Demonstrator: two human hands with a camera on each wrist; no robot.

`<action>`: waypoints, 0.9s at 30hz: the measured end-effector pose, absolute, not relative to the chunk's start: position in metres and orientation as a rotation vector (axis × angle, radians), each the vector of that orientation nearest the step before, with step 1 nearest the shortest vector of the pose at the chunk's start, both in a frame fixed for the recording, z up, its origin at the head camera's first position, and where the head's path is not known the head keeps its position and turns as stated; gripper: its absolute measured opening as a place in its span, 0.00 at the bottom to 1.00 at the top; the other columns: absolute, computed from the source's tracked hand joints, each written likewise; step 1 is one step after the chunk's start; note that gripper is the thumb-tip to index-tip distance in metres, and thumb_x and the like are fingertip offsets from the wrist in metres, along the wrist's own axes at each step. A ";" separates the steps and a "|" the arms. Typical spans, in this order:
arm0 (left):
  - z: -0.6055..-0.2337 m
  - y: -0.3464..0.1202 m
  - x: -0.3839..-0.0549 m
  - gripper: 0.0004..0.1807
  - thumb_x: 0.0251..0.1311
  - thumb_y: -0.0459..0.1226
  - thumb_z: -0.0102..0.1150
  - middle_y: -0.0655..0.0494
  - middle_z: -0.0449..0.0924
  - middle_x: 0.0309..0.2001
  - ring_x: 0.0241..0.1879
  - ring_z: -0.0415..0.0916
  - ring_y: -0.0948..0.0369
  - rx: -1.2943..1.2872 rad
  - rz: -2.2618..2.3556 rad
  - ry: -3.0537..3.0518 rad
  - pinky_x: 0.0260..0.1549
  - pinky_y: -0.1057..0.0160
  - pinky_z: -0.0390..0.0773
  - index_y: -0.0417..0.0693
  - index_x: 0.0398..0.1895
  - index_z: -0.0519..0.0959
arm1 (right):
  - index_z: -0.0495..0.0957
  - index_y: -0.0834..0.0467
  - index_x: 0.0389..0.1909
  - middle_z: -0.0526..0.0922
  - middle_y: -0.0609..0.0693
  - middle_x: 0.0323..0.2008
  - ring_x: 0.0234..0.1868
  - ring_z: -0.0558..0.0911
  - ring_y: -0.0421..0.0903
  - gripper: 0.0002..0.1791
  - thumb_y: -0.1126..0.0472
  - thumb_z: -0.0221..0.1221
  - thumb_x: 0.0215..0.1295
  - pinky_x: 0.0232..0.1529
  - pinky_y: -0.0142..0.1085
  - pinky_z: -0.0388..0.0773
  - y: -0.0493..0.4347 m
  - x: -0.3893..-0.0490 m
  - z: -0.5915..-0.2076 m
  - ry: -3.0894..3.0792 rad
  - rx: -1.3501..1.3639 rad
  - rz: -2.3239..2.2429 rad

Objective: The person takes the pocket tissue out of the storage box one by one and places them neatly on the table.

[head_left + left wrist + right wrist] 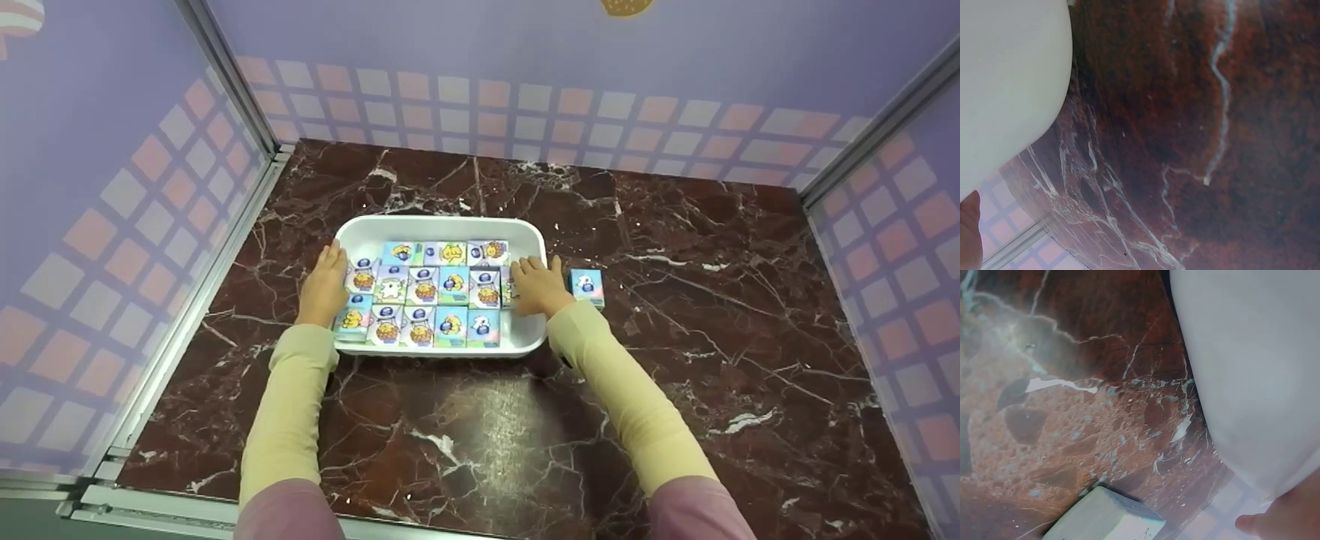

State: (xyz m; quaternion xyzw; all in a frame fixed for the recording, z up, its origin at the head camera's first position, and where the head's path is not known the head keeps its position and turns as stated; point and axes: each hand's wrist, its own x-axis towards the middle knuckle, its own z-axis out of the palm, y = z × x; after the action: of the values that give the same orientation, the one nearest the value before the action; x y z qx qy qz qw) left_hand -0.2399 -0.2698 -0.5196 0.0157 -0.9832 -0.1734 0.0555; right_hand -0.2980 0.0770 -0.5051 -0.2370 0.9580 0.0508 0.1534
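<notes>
A white rectangular tray [442, 223] holds rows of small cartoon-printed boxes [452, 285]. My left hand [324, 281] rests along the tray's left side, its fingers reaching up to the rim. At the tray's right end my right hand [536, 286] lies over the rim. Its fingers touch a small box [507, 289] and partly hide it, while the thumb stands apart near the outer side of the rim. Only a fingertip of each hand shows in the wrist views, beside the tray's pale outer wall [1247, 377].
One blue cartoon box [586, 287] stands on the dark red marbled tabletop [720, 315], just right of the tray and close to my right hand. Purple panels [525, 45] with a pink and white check enclose the table at the back and both sides.
</notes>
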 end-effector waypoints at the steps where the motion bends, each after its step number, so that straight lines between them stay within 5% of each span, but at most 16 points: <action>1: -0.519 -0.269 -0.240 0.36 0.42 0.20 0.52 0.41 0.49 0.67 0.66 0.47 0.45 0.047 -0.526 -2.984 0.61 0.46 0.55 0.29 0.61 0.58 | 0.50 0.59 0.66 0.55 0.55 0.66 0.67 0.52 0.51 0.45 0.49 0.56 0.48 0.63 0.60 0.39 0.076 -0.299 -0.505 2.750 -0.669 0.155; 13: -0.519 -0.270 -0.241 0.35 0.41 0.19 0.50 0.40 0.52 0.66 0.65 0.50 0.44 0.007 -0.513 -2.944 0.60 0.46 0.57 0.28 0.59 0.60 | 0.59 0.59 0.62 0.68 0.56 0.57 0.62 0.60 0.52 0.42 0.48 0.59 0.44 0.61 0.61 0.47 0.074 -0.299 -0.510 2.829 -0.679 0.180; 27: -0.522 -0.271 -0.239 0.34 0.39 0.19 0.51 0.40 0.53 0.65 0.64 0.52 0.43 -0.002 -0.508 -2.911 0.59 0.46 0.59 0.28 0.58 0.62 | 0.62 0.58 0.59 0.66 0.59 0.51 0.58 0.62 0.55 0.39 0.58 0.57 0.38 0.58 0.58 0.54 0.084 -0.296 -0.517 2.960 -0.879 -0.130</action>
State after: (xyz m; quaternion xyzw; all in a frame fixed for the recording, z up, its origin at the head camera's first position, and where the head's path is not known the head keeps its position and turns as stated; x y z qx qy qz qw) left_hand -0.2389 -0.2710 -0.5217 -0.0006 -0.9808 -0.1712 0.0932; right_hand -0.2960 0.0838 -0.5168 -0.2844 0.9575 -0.0419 0.0257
